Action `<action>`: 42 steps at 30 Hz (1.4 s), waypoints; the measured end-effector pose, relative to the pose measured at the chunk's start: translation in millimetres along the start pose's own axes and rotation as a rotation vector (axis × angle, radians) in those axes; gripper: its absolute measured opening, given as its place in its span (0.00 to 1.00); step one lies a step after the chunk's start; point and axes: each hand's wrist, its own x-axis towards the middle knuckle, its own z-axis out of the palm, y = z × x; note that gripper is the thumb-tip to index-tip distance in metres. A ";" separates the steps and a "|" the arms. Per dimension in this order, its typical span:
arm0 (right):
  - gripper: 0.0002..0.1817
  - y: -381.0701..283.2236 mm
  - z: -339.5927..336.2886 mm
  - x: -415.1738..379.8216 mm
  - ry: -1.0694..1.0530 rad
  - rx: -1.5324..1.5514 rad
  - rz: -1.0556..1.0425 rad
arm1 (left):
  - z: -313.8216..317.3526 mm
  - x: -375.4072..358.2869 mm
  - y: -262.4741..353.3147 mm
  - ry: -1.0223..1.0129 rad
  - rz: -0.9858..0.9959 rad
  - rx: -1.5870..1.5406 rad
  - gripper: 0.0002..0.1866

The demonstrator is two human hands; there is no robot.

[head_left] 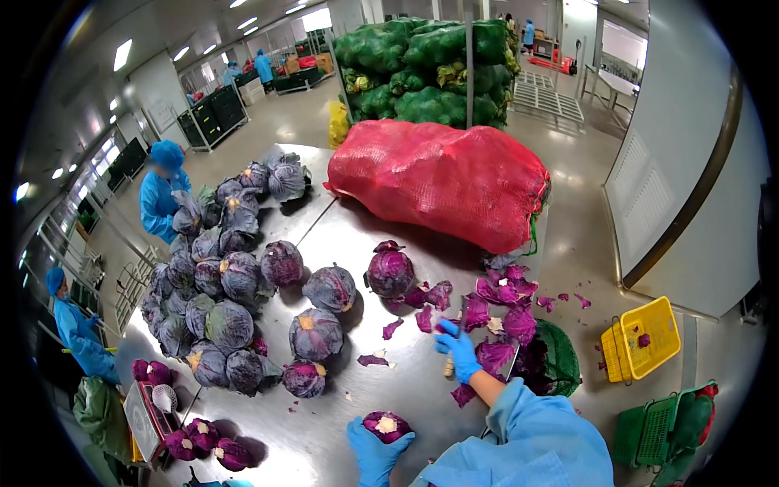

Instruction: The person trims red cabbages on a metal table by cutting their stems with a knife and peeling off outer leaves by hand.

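Observation:
At the near edge of the steel table (324,406), my left hand (373,454) is closed around a trimmed red cabbage (381,421), its pale cut stem end facing up. My right hand (459,352) is raised over the right side of the table, its fingers wrapped round a knife (449,366) with a light handle; the blade is hard to make out. Torn purple leaves (505,300) lie beside and beyond that hand. A partly peeled red cabbage (389,273) sits farther up the table. Untrimmed cabbages (316,334) stand to the left.
A large pile of cabbages (230,325) covers the left side. A full red mesh sack (438,178) lies across the far end. Trimmed cabbages (233,454) rest near a scale (144,422). A green basket (560,357) and yellow crate (641,339) stand right. Co-workers (162,191) stand left.

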 end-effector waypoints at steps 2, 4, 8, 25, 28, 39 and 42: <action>0.25 -10.9 -28.9 -9.0 0.170 0.052 -0.117 | 2.3 -0.3 -8.3 0.002 0.023 -0.015 0.65; 0.24 -17.9 -64.8 -18.2 0.339 0.097 -0.205 | 3.9 1.0 -10.9 0.011 0.036 -0.067 0.63; 0.19 -50.2 -101.6 -47.4 0.630 -0.209 -0.366 | 4.2 -4.6 -11.0 0.052 0.030 -0.185 0.56; 0.27 -20.6 55.9 -154.1 -0.907 -1.266 -0.257 | 7.2 -16.9 -30.9 0.133 -0.135 -0.289 0.63; 0.26 -24.1 65.6 -149.5 -0.977 -1.323 -0.296 | 4.8 -13.7 -29.7 0.086 -0.126 -0.222 0.64; 0.17 -3.7 72.8 -93.5 -1.344 -1.227 0.194 | 14.6 -12.2 -21.7 0.156 -0.113 -0.035 0.65; 0.14 7.8 69.3 -92.9 -1.491 -1.301 -0.383 | 14.4 -9.4 -18.9 0.163 -0.137 -0.071 0.65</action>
